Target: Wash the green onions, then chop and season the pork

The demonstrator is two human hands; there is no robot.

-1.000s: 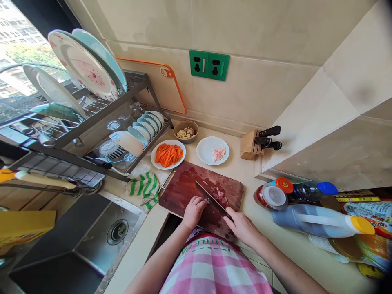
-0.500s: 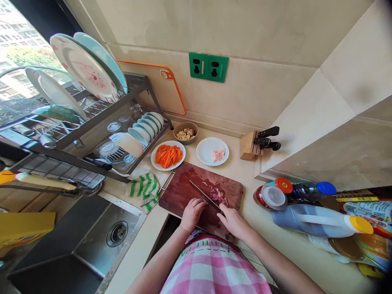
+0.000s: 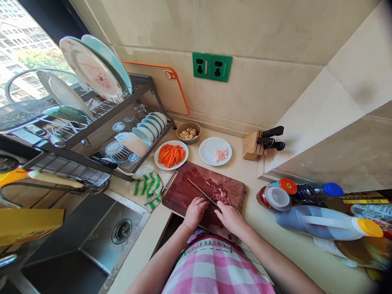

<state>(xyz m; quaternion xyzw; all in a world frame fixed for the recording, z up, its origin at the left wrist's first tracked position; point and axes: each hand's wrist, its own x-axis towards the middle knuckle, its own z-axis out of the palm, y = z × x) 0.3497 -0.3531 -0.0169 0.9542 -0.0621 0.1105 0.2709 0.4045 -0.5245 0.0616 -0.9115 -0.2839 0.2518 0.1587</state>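
My right hand [image 3: 229,217] is closed round the handle of a kitchen knife [image 3: 198,189], its blade slanting up and left across the dark red-brown cutting board [image 3: 177,188]. Beside the blade, on its right, lies a small heap of chopped raw meat [image 3: 222,196]. My left hand [image 3: 196,212] rests on the board's near part, just left of the knife, fingers curled down; whatever is beneath them is hidden. Beyond the board stand a plate of sliced carrots [image 3: 171,154] and a white plate [image 3: 210,151] with a little pale chopped meat [image 3: 221,154].
A bowl of garlic cloves [image 3: 189,134] and a wooden knife block [image 3: 251,145] stand near the wall. At left are a dish rack [image 3: 107,110], a sink [image 3: 101,241] and a green-striped cloth [image 3: 148,187]. Jars and a large bottle [image 3: 318,222] lie at right.
The view has shifted slightly, so everything sits a little further right. Both hands stay at the board, the knife still in my right hand; its blade looks slightly shifted leftward on the board.
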